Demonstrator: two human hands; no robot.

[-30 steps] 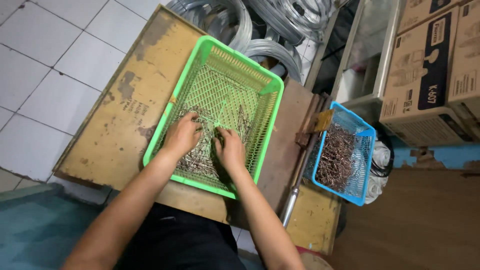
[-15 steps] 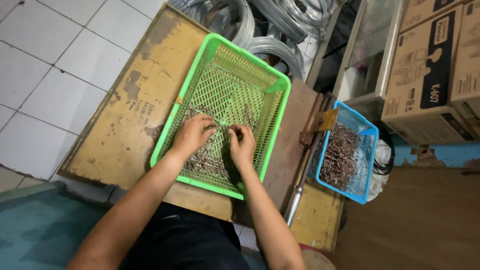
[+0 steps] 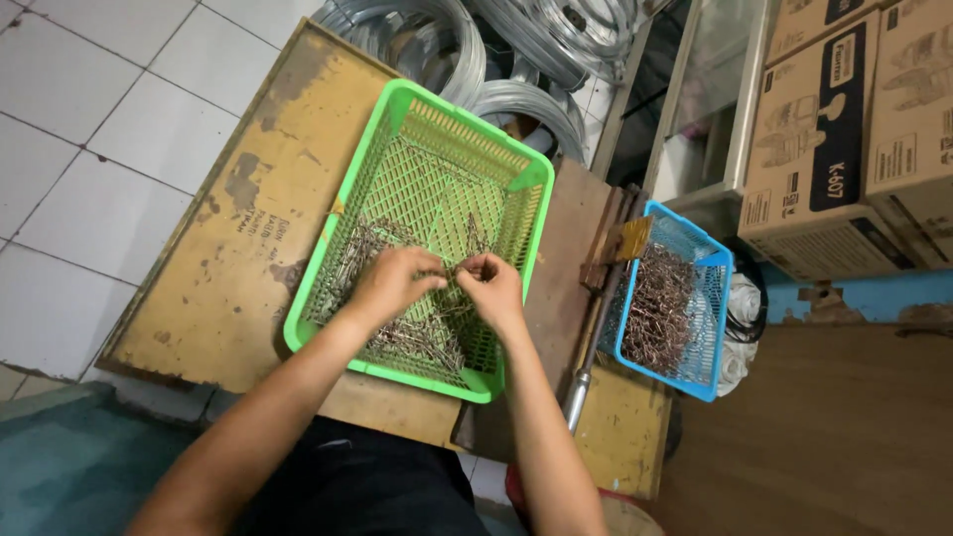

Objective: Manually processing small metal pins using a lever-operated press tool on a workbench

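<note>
Left hand (image 3: 389, 285) and right hand (image 3: 493, 289) side by side inside green basket (image 3: 349, 208), fingertips pinched on small metal pieces (image 3: 422, 337) from the heap beneath. Basket on worn yellow table (image 3: 218, 258). Beyond: blue basket (image 3: 717, 328) of rusty pieces, wire coils (image 3: 467, 50), cardboard boxes (image 3: 844, 119).

A green plastic mesh basket (image 3: 516, 213) sits tilted across the worn yellow desk (image 3: 233, 248). Small thin metal wire pieces (image 3: 417, 337) lie in a loose tangled heap over its near half, its far half mostly bare.
</note>
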